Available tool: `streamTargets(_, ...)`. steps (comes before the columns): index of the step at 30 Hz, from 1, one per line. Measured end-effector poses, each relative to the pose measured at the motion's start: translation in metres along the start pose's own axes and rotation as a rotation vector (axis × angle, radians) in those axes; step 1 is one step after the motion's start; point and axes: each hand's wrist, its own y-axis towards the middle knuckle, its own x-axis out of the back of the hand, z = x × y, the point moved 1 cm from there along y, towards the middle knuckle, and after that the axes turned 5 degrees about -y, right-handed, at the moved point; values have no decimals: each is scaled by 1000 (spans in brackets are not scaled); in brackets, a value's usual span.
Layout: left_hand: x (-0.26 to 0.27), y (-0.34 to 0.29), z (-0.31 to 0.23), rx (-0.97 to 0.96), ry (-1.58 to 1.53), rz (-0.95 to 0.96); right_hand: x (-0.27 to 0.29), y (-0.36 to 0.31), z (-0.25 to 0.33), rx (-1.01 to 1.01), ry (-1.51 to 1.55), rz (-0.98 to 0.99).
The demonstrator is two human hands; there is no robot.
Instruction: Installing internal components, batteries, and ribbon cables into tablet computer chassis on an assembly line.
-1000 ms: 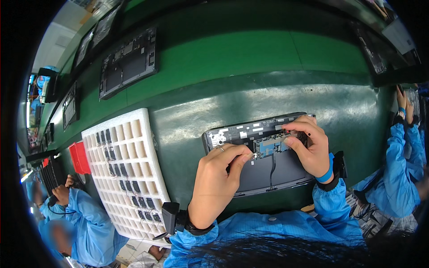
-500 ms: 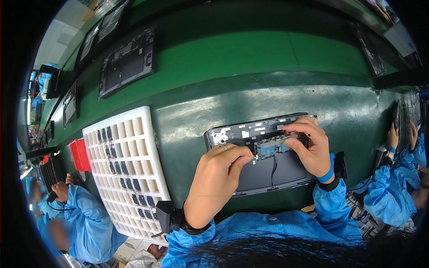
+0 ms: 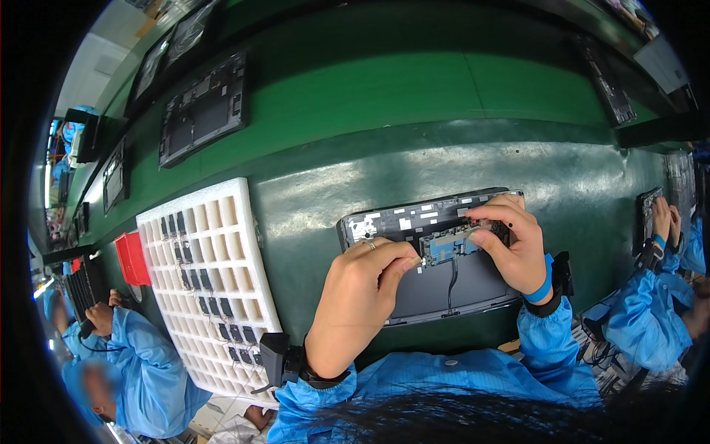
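Note:
A dark laptop-like casing [image 3: 484, 292] lies on the bench in front of me, its inside facing up. Over it is a blue-and-silver circuit board [image 3: 442, 249], with a black ribbon cable [image 3: 453, 280] running down from its lower edge. My right hand [image 3: 514, 244] grips the board's right end between thumb and fingers. At the opposite end, my left hand [image 3: 370, 285] is closed in a pinch by the board's left corner. Something small and pale shows at those fingertips, too small to name. The board's right end is partly hidden by my right fingers.
To the left lies a white foam tray [image 3: 260, 292] holding several small black parts with thin wires [image 3: 224, 305]. Beyond it is a red bin [image 3: 132, 259]. Similar casings [image 3: 203, 111] ride on the green belt [image 3: 384, 89]. Co-workers sit on both sides [image 3: 148, 362].
My hands and the board stay nearly in place. The casings on the belt have shifted slightly left. At the right, a co-worker's hands and dark panel have moved.

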Motion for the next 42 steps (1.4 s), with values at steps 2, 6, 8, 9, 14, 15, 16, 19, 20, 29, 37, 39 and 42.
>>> streamTargets(2, 0, 0, 0, 12, -13, -10, 0, 0, 0, -4, 9, 4)
streamTargets(6, 0, 1, -2, 5, -6, -19, 0, 0, 0, -7, 9, -4)
streamTargets(8, 0, 0, -1, 5, -5, -29, 1, -1, 0, -17, -5, 12)
streamTargets(9, -1, 0, 0, 6, -5, -29, 0, -1, 0, -17, -5, 12)
streamTargets(14, -3, -1, 0, 13, -2, -39, 0, 0, 0, -17, -4, -6)
streamTargets(15, -3, -1, 0, 13, -2, -39, 0, 0, 0, -17, -4, -6)
streamTargets(16, -4, -1, 0, 14, -1, -45, 0, 0, 0, -22, 2, -7)
streamTargets(19, -7, -3, 2, 17, 1, -61, 0, 0, 1, -34, 3, -6)
streamTargets(20, -8, -3, 3, 19, 2, -72, 0, 0, 1, -40, -1, -5)
streamTargets(29, -12, -3, 7, 5, 2, -99, -1, 0, 1, -31, 0, -23)
streamTargets(37, -16, -2, 11, -15, 20, -123, 1, -1, 1, -31, -23, -13)
streamTargets(39, -19, -2, 14, -11, 31, -135, 0, -1, 1, -27, -35, -3)
streamTargets(42, -21, -4, 17, 5, 25, -141, -3, -1, 4, -33, -11, -49)
